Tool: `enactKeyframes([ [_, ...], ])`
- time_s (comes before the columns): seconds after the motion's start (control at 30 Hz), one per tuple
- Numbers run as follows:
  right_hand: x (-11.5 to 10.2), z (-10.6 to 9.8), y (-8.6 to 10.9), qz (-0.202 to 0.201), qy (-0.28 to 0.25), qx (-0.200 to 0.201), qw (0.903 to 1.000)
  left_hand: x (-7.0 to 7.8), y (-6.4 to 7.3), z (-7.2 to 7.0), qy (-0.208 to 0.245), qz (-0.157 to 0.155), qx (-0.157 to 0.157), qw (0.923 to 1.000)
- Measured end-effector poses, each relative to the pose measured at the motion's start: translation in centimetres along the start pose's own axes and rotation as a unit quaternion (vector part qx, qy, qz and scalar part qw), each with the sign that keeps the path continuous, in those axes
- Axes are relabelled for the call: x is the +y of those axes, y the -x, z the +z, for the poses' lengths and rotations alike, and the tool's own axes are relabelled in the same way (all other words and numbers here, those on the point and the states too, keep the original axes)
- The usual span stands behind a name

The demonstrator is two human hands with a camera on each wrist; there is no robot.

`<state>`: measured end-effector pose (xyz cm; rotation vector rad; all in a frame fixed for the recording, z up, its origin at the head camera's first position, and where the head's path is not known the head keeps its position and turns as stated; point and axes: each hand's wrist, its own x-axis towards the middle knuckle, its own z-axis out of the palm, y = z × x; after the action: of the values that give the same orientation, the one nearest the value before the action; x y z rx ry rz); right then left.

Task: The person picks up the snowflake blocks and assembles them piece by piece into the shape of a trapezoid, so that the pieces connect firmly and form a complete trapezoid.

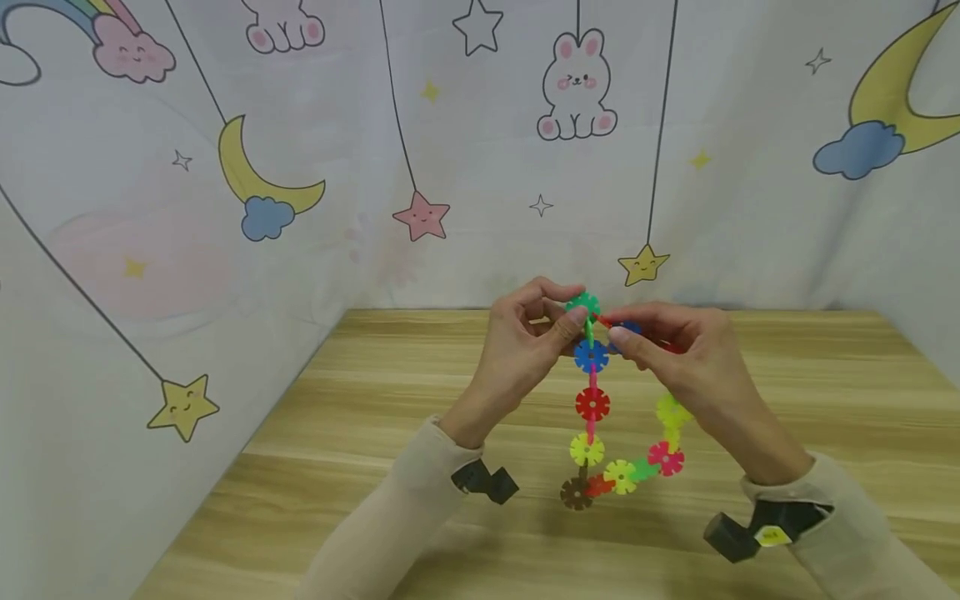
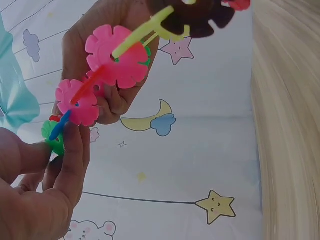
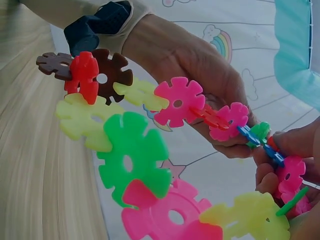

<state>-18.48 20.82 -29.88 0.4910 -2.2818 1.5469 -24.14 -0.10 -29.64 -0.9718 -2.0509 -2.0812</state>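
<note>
A chain of slotted plastic snowflake discs hangs in a loop between both hands above the table. The left hand point(image 1: 517, 342) pinches the green disc point(image 1: 582, 307) at the top of one strand. Beneath it hang a blue disc point(image 1: 592, 356), a red disc point(image 1: 592, 404) and, lowest, a brown disc point(image 1: 577, 494). The right hand point(image 1: 697, 354) pinches the other end, with a small red disc point(image 1: 602, 320) edge-on at its fingertips, right at the green disc's rim. Part of that strand is hidden behind the right fingers. A large green disc point(image 3: 132, 157) fills the right wrist view's middle.
A wood-grain table point(image 1: 360, 392) lies under the hands. White cloth point(image 1: 480, 150) printed with moons, stars and rabbits stands behind and to the left. Each sleeve carries a black wrist camera, the right one point(image 1: 750, 533) with a yellow label.
</note>
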Motion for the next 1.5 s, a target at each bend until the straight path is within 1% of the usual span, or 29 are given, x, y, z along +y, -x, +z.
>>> enactKeyframes([
  [0.17,0.2,-0.4,0.0,0.012,0.010,-0.019,0.9997,0.0,0.0,-0.2,-0.002,-0.020,-0.015,0.9997],
  [0.3,0.2,-0.6,-0.2,0.013,0.016,-0.030,0.9993,0.0,0.0,-0.2,-0.012,-0.024,-0.019,0.9995],
  [0.4,0.5,-0.8,-0.4,0.020,0.008,-0.045,0.9988,0.0,0.0,-0.3,-0.011,-0.029,-0.024,0.9992],
  [0.57,1.0,-1.8,-1.1,0.051,-0.017,-0.080,0.9953,0.5,0.0,-0.3,0.018,-0.052,-0.041,0.9976],
  [0.67,1.3,-2.7,-1.5,0.056,-0.017,-0.096,0.9936,0.7,0.0,-0.3,0.038,-0.062,-0.035,0.9968],
  [0.77,1.8,-3.8,-1.8,0.048,-0.002,-0.100,0.9939,0.6,-0.1,-0.5,0.060,-0.066,-0.005,0.9960],
  [0.83,2.4,-4.6,-2.0,0.044,0.016,-0.098,0.9941,0.3,-0.2,-0.8,0.080,-0.068,0.026,0.9942],
  [0.9,2.9,-5.6,-2.2,0.052,0.041,-0.106,0.9922,0.1,-0.3,-1.1,0.103,-0.070,0.061,0.9903],
  [0.97,3.4,-6.3,-2.4,0.072,0.064,-0.129,0.9869,-0.2,-0.4,-1.3,0.127,-0.071,0.098,0.9844],
  [1.07,4.0,-6.6,-2.5,0.104,0.076,-0.171,0.9769,-0.7,-0.3,-1.7,0.164,-0.085,0.150,0.9713],
  [1.13,4.3,-6.3,-2.6,0.118,0.070,-0.177,0.9745,-1.2,0.1,-2.1,0.182,-0.099,0.170,0.9635],
  [1.17,4.5,-6.1,-2.6,0.123,0.063,-0.172,0.9753,-1.4,0.4,-2.4,0.184,-0.108,0.173,0.9615],
  [1.2,4.7,-5.8,-2.6,0.125,0.058,-0.165,0.9768,-1.7,0.7,-2.7,0.180,-0.119,0.170,0.9615],
  [1.27,5.2,-5.3,-2.7,0.128,0.043,-0.149,0.9796,-2.2,1.5,-3.6,0.149,-0.142,0.152,0.9668],
  [1.3,5.5,-5.0,-2.8,0.131,0.038,-0.144,0.9802,-2.5,2.0,-4.1,0.121,-0.156,0.138,0.9705],
  [1.37,6.3,-4.5,-2.9,0.139,0.028,-0.151,0.9783,-3.1,3.0,-5.2,0.046,-0.186,0.102,0.9760],
  [1.43,7.3,-4.0,-2.9,0.147,0.024,-0.177,0.9729,-3.9,4.0,-6.3,-0.029,-0.215,0.061,0.9743],
  [1.47,7.8,-3.7,-2.8,0.153,0.022,-0.193,0.9691,-4.3,4.4,-6.7,-0.065,-0.228,0.037,0.9708],
  [1.5,8.4,-3.4,-2.7,0.158,0.021,-0.208,0.9651,-4.7,4.8,-7.2,-0.101,-0.239,0.011,0.9658],
])
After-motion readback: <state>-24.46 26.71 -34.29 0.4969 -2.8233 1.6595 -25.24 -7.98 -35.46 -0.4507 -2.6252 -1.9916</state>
